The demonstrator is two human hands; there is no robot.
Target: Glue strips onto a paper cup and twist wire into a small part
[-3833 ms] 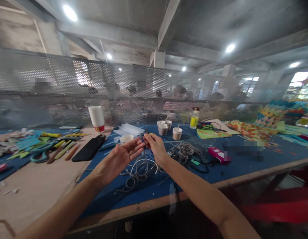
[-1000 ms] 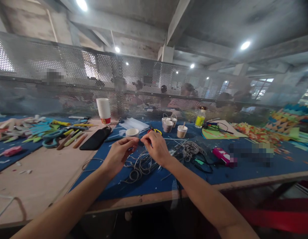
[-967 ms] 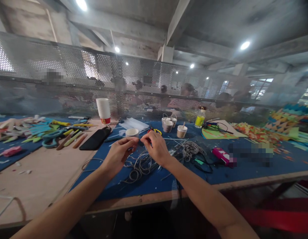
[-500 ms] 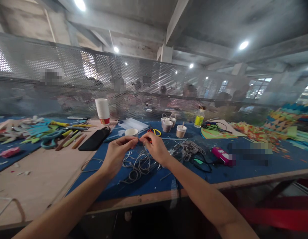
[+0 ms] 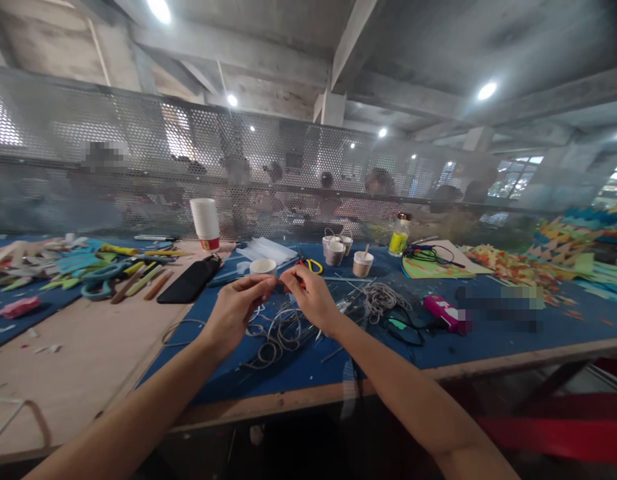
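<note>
My left hand (image 5: 238,308) and my right hand (image 5: 311,297) meet fingertip to fingertip above the blue table mat (image 5: 203,370). Both are closed in a pinch, and whatever lies between the fingers is too small to make out. Just behind the fingertips stands a small white cup (image 5: 263,267). Yellow-handled scissors (image 5: 314,266) lie behind my right hand. Below the hands is a loose tangle of grey cord (image 5: 276,343), and a second bundle of cord (image 5: 384,300) rests to the right.
Stacked paper cups (image 5: 205,223), a black phone (image 5: 189,280) and tools are at left. Small cups (image 5: 363,264), a glass bottle (image 5: 399,235) and a magenta tool (image 5: 446,314) are at right. A perforated screen (image 5: 288,173) runs behind, with people beyond it.
The fingers of my right hand have shifted slightly, and a little more reddish colour shows near its fingertips. Otherwise both hands keep nearly the same place.
</note>
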